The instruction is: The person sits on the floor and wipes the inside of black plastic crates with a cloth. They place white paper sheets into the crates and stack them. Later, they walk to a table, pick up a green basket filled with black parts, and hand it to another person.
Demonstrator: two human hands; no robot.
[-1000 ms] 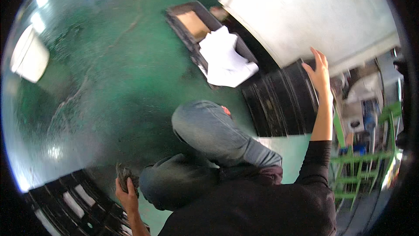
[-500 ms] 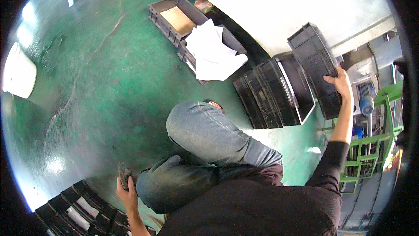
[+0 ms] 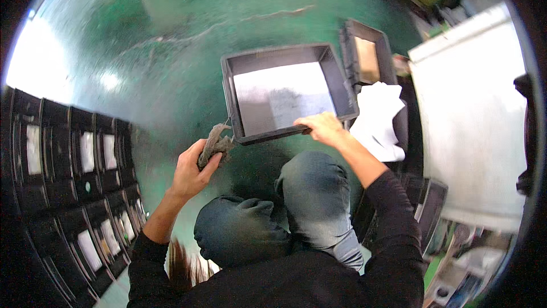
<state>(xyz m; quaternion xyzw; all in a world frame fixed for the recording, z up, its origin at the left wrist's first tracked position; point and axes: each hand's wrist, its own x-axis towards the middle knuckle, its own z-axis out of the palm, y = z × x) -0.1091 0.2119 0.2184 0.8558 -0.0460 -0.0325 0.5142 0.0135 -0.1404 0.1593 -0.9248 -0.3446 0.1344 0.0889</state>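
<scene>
tray (image 3: 285, 94): black, rigid plastic, empty, judged light; held above the knees (image 3: 310, 177) over green floor (image 3: 142, 69) | right hand (image 3: 322, 127): closed on tray's near rim, best hold there | left hand (image 3: 191, 170): fist closed on soft grey rag (image 3: 215, 142), just left of tray's near corner.

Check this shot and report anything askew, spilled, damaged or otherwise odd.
The black tray is off the green floor, tilted, held by its near rim in the right hand. Its pale bottom looks grey-smudged. The left hand grips a crumpled grey rag beside its corner. Nothing looks spilled or broken.
</scene>
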